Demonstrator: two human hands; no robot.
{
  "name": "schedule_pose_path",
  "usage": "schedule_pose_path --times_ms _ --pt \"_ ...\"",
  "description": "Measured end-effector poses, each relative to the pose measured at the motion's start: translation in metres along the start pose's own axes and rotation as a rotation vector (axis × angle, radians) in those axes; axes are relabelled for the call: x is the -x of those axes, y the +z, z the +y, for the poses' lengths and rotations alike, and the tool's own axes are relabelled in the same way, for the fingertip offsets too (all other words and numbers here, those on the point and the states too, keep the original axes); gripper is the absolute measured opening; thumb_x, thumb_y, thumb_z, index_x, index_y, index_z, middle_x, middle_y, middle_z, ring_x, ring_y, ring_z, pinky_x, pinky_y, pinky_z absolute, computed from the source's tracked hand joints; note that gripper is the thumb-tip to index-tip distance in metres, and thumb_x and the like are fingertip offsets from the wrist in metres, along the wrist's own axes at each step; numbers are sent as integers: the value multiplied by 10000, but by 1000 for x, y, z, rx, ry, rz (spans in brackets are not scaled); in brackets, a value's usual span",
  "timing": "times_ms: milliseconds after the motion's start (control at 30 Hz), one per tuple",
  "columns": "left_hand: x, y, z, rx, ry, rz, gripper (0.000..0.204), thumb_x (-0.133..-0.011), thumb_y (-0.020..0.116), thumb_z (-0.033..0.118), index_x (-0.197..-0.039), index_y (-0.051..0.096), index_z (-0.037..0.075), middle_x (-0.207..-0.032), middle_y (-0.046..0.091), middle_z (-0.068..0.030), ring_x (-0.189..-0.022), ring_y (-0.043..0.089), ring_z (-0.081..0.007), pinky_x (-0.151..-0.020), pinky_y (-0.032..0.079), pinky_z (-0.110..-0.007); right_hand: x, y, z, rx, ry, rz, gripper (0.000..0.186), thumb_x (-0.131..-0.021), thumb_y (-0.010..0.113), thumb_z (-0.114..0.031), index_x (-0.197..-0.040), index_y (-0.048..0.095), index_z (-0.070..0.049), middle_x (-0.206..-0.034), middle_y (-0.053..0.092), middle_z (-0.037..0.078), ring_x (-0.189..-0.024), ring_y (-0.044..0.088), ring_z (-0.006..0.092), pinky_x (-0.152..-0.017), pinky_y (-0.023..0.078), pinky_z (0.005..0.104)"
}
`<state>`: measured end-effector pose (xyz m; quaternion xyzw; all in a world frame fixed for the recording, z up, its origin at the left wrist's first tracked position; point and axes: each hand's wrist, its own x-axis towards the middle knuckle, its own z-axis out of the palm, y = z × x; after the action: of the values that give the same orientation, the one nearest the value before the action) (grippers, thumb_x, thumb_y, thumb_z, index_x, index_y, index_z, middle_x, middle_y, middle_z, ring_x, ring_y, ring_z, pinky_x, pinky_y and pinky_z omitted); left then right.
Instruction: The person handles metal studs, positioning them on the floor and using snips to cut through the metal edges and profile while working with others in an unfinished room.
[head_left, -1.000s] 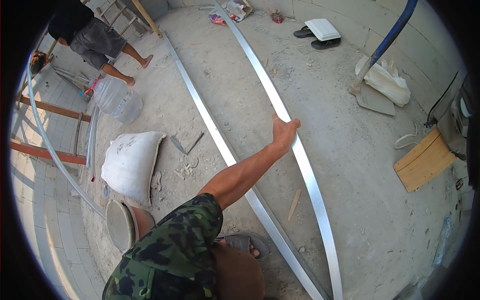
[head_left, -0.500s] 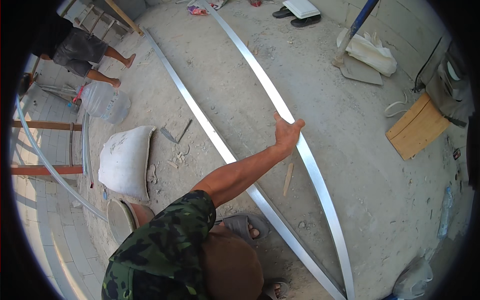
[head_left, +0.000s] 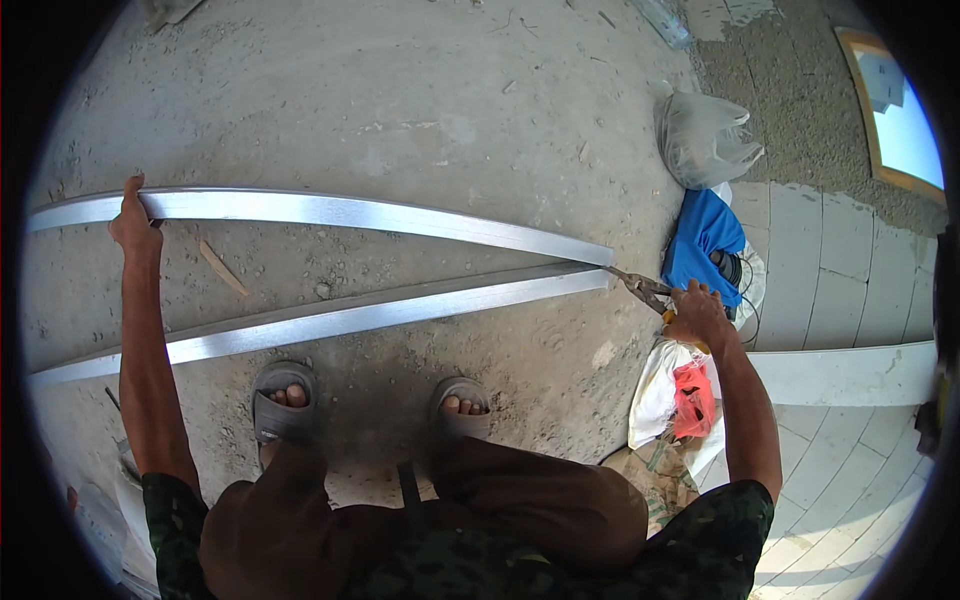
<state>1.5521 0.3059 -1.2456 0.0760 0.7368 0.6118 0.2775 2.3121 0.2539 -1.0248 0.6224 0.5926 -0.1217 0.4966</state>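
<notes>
My left hand point(head_left: 133, 222) is wrapped round the far of two long shiny metal profiles point(head_left: 330, 210), toward its left part. The near metal profile point(head_left: 400, 310) lies on the floor before my sandals, and the two converge at their right ends. My right hand point(head_left: 697, 316) grips a pair of tin snips point(head_left: 642, 287) with yellow on the handles. The jaws point left and reach the right end of the far profile; whether they bite into it is too small to tell.
Right of the profiles lie a blue cloth bag point(head_left: 700, 245), a clear plastic bag point(head_left: 705, 140) and white sacking with a red bag point(head_left: 693, 400). A wood strip point(head_left: 222, 268) lies between the profiles. A framed mirror-like panel point(head_left: 895, 110) stands far right.
The view has swung right toward the converging profile ends. My left hand still holds the far profile. My right hand, out of sight before, now shows with the tin snips at the profile's end.
</notes>
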Motion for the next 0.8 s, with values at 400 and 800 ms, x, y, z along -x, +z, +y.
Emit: schedule_pose_path --times_ms 400,800 --pt "-16 -7 -14 -46 -81 72 534 -691 780 207 -1045 539 -112 -958 519 -117 -818 543 -219 -703 481 -391 -31 -26 11 173 -111 -87 537 -636 709 -272 -1118 632 -49 -1089 541 225 -1099 537 400 -973 417 533" --pt "-37 -19 -25 -68 -68 23 616 -703 785 217 -1122 506 -137 -1033 521 -138 -898 552 -233 -799 481 -374 -69 -1 51 211 -403 74 418 -599 729 -267 -949 641 -56 -959 550 198 -945 565 356 -859 462 453"
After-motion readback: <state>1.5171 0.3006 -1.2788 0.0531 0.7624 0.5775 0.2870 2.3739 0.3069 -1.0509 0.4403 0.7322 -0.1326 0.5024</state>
